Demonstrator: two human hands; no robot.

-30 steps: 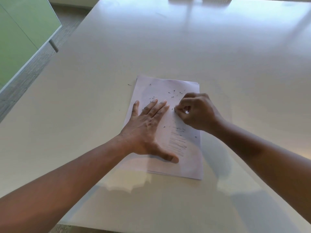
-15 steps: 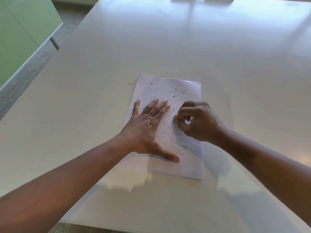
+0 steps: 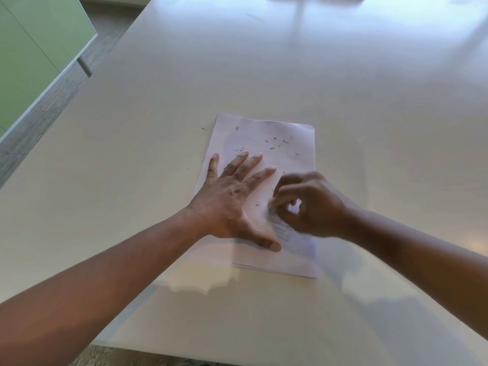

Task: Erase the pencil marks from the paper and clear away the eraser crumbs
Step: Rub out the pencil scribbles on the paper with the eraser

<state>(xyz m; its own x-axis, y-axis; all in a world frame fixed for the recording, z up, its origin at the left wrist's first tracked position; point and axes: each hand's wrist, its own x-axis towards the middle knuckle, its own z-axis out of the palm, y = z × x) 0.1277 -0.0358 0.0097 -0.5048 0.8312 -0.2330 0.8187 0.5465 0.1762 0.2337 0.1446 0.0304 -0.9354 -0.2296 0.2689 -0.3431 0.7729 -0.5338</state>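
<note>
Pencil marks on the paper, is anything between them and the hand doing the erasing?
Nothing visible. The right hand is down on the paper, directly at the pencil marks. The left hand lies flat beside them, holding the sheet, not across them.

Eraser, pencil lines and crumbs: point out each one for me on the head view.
eraser [image 3: 295, 206]: head view, white bit showing between the right hand's curled fingers.
pencil lines [image 3: 280, 228]: head view, grey strokes just below the fingertips.
crumbs [image 3: 274, 141]: head view, dark specks clustered on the paper's upper part.
</note>
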